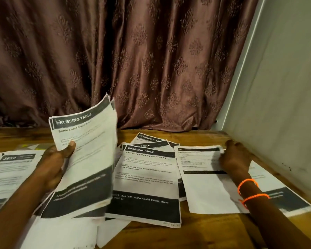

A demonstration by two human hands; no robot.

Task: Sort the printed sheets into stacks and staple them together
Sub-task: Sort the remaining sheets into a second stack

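Note:
My left hand (pixel 55 162) grips a raised bundle of printed sheets (pixel 86 159) headed "DRESSING TABLE", thumb on the front page. A fanned pile of "DRESSING TABLE" sheets (pixel 147 178) lies flat in the middle of the wooden table (pixel 196 230). To its right lies a white sheet with a thin black header (pixel 205 182); my right hand (pixel 235 157) holds its far right edge, fingers curled at the top corner. A sheet numbered "2652" (pixel 9 169) lies at the left. No stapler is in view.
A brown patterned curtain (pixel 133 60) hangs behind the table and a pale wall (pixel 280 96) closes the right side. More sheets lie under my right wrist (pixel 285 200) and at the near left (pixel 61 234). Orange bands (pixel 248 189) circle my right wrist.

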